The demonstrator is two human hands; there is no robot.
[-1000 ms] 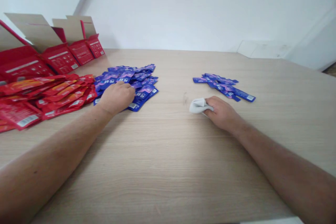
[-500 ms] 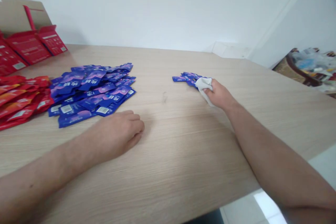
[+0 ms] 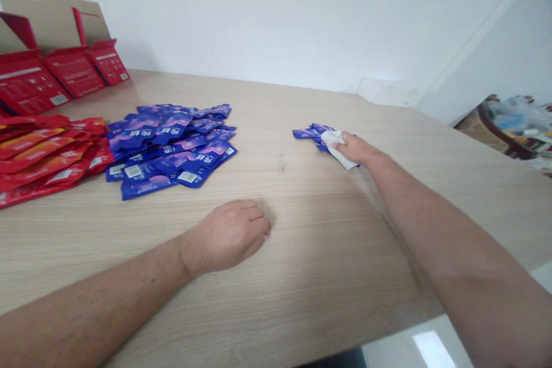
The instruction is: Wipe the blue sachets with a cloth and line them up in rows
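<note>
My left hand (image 3: pixel 230 236) rests on the table in a loose fist, knuckles up, and nothing shows between its curled fingers. It lies in front of a heap of blue-purple sachets (image 3: pixel 172 146). Farther off on the right, my right hand (image 3: pixel 354 148) grips a folded white cloth (image 3: pixel 338 148). The cloth lies over part of a small group of blue sachets (image 3: pixel 305 134), whose left ends stick out from under it. Whether the fingers also hold a sachet is hidden.
Red and orange sachets (image 3: pixel 47 152) are heaped at the left. Behind them, red cardboard boxes (image 3: pixel 64 72) stand with flaps raised. A white wall (image 3: pixel 276 17) borders the wooden table (image 3: pixel 259 310) at the back. Plastic bags (image 3: pixel 517 118) lie beyond its right side.
The view has shifted a little to the left. My left hand has slid to the right, away from the large blue heap. My right hand still grips the cloth over the small group.
</note>
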